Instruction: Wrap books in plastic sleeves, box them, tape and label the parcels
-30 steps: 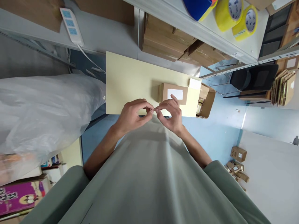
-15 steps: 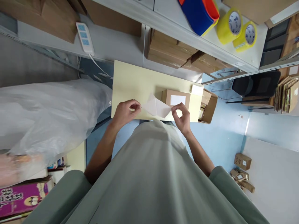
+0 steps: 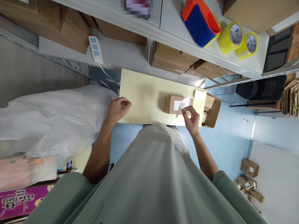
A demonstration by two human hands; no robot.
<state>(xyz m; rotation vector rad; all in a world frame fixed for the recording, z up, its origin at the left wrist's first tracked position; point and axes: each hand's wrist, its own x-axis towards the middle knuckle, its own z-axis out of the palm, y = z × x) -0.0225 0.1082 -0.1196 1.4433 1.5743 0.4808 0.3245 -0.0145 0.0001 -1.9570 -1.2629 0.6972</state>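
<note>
My right hand [image 3: 191, 119] pinches a small, thin white sheet [image 3: 182, 105] between thumb and fingertips. The sheet is curled and hangs in front of a closed cardboard box [image 3: 171, 104], hiding part of it. A white label [image 3: 177, 105] is on that box, which lies on the pale yellow tabletop [image 3: 140, 93]. Over the table's left end, my left hand [image 3: 119, 109] is closed in a pinch; whether anything sits between its fingertips I cannot make out. A small white pad or stack of slips [image 3: 200, 94] lies at the table's right end.
Beyond the table, a shelf [image 3: 173, 34] holds two yellow tape rolls [image 3: 235, 34] and an orange-and-blue holder [image 3: 201, 25]. An open carton [image 3: 215, 112] stands at the table's right end. A large translucent plastic bag [image 3: 53, 115] bulges at left, near a power strip [image 3: 95, 49].
My hands have moved apart. The sheet, stretched between them before, has gone right with my right hand and curled. My left hand has moved left, away from it.
</note>
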